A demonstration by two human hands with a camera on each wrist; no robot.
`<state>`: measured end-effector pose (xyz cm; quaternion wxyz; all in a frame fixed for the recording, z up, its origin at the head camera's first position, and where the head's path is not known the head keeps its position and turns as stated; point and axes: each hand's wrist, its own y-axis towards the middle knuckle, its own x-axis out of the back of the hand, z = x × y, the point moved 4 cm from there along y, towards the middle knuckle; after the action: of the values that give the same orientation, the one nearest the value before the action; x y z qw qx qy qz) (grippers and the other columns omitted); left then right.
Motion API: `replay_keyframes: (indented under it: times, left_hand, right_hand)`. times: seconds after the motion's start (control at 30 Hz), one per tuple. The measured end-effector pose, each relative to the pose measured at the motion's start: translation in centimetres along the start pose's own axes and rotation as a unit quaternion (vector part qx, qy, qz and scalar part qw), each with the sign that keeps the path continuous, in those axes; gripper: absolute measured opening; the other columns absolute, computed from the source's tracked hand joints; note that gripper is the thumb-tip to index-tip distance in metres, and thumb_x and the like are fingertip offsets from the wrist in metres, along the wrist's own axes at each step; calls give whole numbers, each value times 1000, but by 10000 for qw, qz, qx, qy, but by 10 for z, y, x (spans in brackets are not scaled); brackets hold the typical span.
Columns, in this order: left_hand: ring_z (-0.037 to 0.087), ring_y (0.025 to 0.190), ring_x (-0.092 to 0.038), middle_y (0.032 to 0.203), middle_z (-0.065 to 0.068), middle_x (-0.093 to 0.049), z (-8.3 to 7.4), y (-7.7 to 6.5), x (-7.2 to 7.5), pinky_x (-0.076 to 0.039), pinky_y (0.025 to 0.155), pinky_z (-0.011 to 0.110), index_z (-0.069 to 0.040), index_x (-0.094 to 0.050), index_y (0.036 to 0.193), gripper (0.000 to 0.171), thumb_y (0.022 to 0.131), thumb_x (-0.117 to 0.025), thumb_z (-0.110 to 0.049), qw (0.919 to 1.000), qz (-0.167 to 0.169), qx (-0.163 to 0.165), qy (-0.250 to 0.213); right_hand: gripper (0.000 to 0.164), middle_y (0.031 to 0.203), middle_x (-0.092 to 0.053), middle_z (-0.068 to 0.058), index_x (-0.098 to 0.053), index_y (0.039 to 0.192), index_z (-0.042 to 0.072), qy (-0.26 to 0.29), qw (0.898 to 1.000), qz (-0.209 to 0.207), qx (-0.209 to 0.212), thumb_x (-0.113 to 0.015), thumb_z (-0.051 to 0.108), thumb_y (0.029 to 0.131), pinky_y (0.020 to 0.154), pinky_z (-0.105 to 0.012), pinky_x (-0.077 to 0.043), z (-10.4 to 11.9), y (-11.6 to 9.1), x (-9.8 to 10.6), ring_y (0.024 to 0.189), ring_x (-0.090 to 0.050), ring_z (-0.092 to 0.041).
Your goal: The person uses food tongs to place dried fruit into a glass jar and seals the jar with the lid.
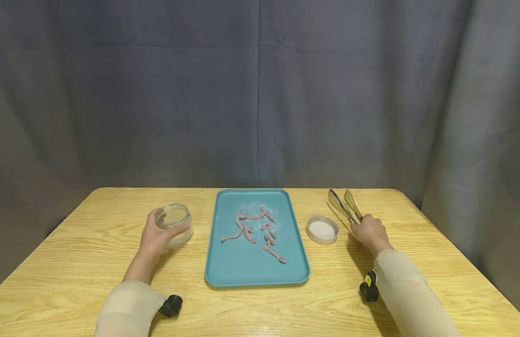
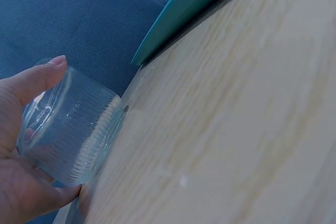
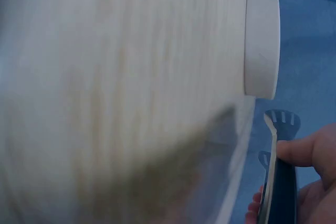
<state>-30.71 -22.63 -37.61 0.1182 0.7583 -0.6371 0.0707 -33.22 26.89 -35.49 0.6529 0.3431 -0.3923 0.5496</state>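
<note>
Glass sits in your left hand [image 1: 155, 236], whose fingers and thumb grip the jar [image 1: 184, 238] left of the tray [image 1: 256, 274]; whether its base touches the table [image 1: 66, 267] is hard to tell. Your right hand [image 1: 369, 232] holds the tongs [image 1: 351, 202] beyond the dish [image 1: 322, 230], hiding their handle end. Powdery strips [image 1: 248, 235] lie on the tray, which both wrist views cut off.

Studio-like space (grey drapes [image 1: 167, 103] round wooden table [image 1: 75, 271]).
</note>
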Motion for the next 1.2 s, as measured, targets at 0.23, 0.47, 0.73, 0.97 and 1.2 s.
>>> replay_keyframes:
  times: [0.23,0.47,0.73,0.97,1.2]
  left_hand:
    - [39,123,-15,139,20,-11,0,-1,0,-21,96,48,-8,-3,138,102,68,-73,-32,10000,39,19,-62]
    - [40,122,-16,139,20,-11,0,-1,0,-23,95,49,-8,-3,138,102,68,-73,-31,10000,42,31,-42]
    - [40,121,-18,139,20,-12,-1,0,0,-24,94,49,-7,-4,137,103,67,-74,-32,10000,21,-46,-5]
    - [40,121,-19,138,21,-12,-1,2,0,-25,94,49,-6,-4,137,102,68,-73,-31,9998,40,-170,-12]
    - [40,122,-17,139,20,-12,-1,0,0,-24,94,49,-7,-2,137,102,68,-73,-31,10000,27,-63,15]
  right_hand:
    - [45,88,-44,-31,-41,102,-18,59,9994,-232,249,-44,24,86,60,-47,-39,17,-3,12,80,-47,-43]
    - [48,89,-45,-30,-42,104,-17,-113,9970,-614,453,-46,28,86,58,-47,-40,29,-6,25,81,-47,-44]
    - [56,97,-44,-31,-39,115,-16,-202,9933,-873,729,-46,33,87,60,-48,-41,42,-13,35,88,-45,-44]
    - [54,93,-47,-25,-44,113,-12,-280,9854,-1277,1091,-50,34,85,54,-43,-41,58,-23,40,83,-47,-38]
    - [45,83,-49,-18,-53,101,-9,-296,9721,-1697,1591,-55,32,83,46,-38,-38,76,-34,39,70,-47,-30]
